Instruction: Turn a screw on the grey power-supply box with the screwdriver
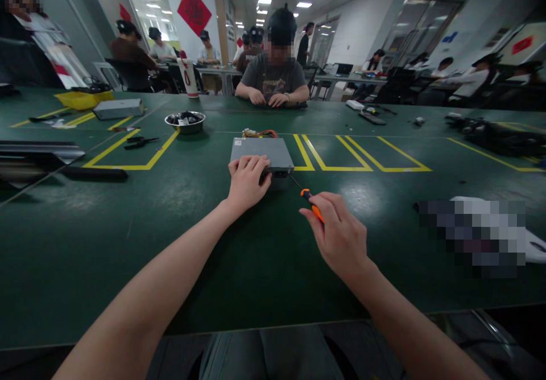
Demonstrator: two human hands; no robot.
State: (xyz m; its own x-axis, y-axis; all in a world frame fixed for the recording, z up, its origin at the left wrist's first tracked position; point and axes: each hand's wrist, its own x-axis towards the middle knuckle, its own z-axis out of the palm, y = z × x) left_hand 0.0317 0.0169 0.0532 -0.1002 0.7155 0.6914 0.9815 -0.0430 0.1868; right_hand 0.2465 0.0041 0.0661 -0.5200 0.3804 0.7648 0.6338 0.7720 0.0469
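Note:
A grey metal power-supply box [261,152] lies on the green table [128,238] in front of me, with coloured wires [259,133] at its far end. My left hand [246,180] rests on the box's near edge, fingers curled over its top. In my right hand [339,233] I grip an orange-handled screwdriver [311,205]. Its thin shaft points up and left, and the tip sits at the box's near right corner.
A metal bowl [185,121] with small parts stands beyond the box to the left, with pliers [140,140] inside yellow floor-tape lines. A person [273,67] sits across the table. A flat grey unit [118,108] and yellow tray [84,99] lie far left.

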